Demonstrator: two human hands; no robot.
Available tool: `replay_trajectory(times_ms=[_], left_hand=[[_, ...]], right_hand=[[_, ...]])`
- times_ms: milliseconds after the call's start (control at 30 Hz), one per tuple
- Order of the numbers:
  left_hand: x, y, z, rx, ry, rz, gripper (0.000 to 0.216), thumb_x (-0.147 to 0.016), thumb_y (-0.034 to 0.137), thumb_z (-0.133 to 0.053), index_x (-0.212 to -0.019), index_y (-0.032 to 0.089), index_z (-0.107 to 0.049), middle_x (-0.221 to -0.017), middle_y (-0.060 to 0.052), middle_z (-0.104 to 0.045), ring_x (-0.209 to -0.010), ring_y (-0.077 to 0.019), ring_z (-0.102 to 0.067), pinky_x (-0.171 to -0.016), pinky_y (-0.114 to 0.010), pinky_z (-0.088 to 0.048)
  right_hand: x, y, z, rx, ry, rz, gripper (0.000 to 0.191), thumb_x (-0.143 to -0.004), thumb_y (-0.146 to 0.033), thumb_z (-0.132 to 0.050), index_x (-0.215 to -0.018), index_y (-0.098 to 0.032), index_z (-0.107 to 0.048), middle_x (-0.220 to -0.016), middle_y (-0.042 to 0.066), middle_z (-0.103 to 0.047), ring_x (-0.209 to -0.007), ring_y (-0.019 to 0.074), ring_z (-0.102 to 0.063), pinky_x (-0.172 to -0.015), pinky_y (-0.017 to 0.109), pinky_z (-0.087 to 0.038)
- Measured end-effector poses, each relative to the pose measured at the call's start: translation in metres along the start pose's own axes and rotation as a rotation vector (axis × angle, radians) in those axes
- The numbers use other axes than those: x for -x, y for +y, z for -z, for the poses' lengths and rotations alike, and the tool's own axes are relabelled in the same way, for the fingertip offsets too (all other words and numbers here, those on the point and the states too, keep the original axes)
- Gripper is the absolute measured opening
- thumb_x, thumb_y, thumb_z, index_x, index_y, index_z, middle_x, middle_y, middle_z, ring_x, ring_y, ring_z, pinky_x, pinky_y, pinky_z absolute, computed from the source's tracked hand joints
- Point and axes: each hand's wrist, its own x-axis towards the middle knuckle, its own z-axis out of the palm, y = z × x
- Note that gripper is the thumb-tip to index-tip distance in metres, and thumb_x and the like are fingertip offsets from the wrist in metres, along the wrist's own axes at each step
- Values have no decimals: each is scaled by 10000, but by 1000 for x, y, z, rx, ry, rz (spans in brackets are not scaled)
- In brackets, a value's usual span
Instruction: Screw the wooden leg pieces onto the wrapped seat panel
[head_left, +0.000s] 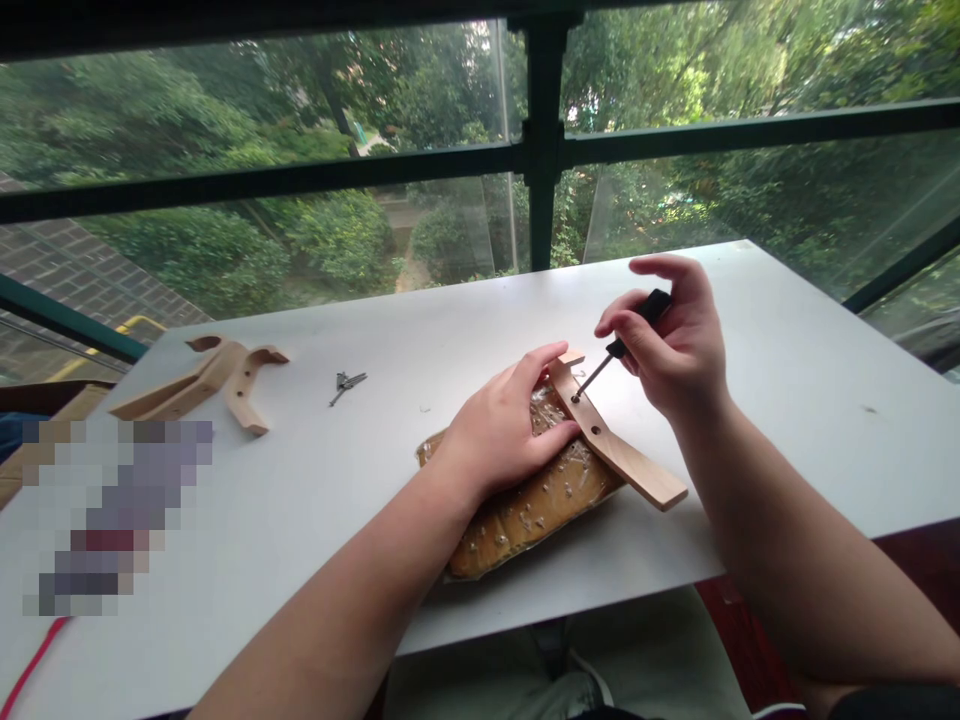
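My right hand (679,345) grips the black handle of a screwdriver (596,373), its index finger lifted off. The metal shaft slants down to a screw hole in a pale curved wooden piece (630,462). A second dark hole shows a little nearer to me on the same piece. My left hand (506,420) holds the wooden piece, thumb on the near side and fingers towards its far end. Beneath both lies a brown, plastic-wrapped slab (517,525) with small marks all over its surface. The screw itself is too small to make out.
Several loose screws (346,384) lie in a small heap on the white table (315,530). More curved wooden parts (210,378) rest at the far left. A pixelated object (127,510) with a red cord (34,665) is at the left. Windows stand behind the table.
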Motion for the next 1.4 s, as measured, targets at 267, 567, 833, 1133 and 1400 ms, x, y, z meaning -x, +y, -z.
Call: replay_trajectory(times_ms=[267, 567, 833, 1133, 1400], left_hand=[[0, 0, 1, -4, -9, -2, 707, -824, 324, -689, -1453, 319, -367, -1436, -43, -549, -1294, -263, -559, -1095, -438, -468], [0, 2, 2, 8, -23, -8, 685, -839, 330, -676, -1452, 320, -371, -1442, -38, -550, -1307, -262, -551, -1100, -430, -464], [0, 2, 2, 5, -26, -10, 691, -830, 325, -682, -1450, 316, -378, -1422, -51, -564, -1284, -268, -568, -1083, -443, -476], [0, 1, 2, 9, -19, -18, 689, -824, 300, -684, -1443, 313, -382, -1429, -52, -555, -1283, -261, -568, -1090, -435, -475], [0, 1, 2, 8, -14, -17, 686, -827, 328, -690, -1441, 316, -382, -1425, -52, -558, -1280, -266, -570, -1084, -441, -479]], right_hand=[[-3, -6, 12, -183, -173, -47, 209, -818, -235, -534, -1023, -221, -573, -705, 26, -611, -509, 134, -471, -409, 275, -266], [-10, -3, 25, -123, -276, -157, 331, -881, -314, -610, -1193, -224, -545, -843, 47, -713, -502, 128, -555, -443, 285, -404], [-12, 1, 28, -73, -199, -120, 220, -791, -299, -768, -929, -198, -629, -753, 39, -740, -385, 83, -457, -342, 259, -311], [-8, 2, 15, -29, -105, -75, 170, -833, -290, -728, -804, -226, -573, -670, 0, -661, -407, 88, -451, -353, 263, -327], [-4, 1, 10, -122, -167, -93, 245, -858, -340, -664, -1033, -268, -509, -631, -35, -565, -427, 104, -385, -385, 259, -260]])
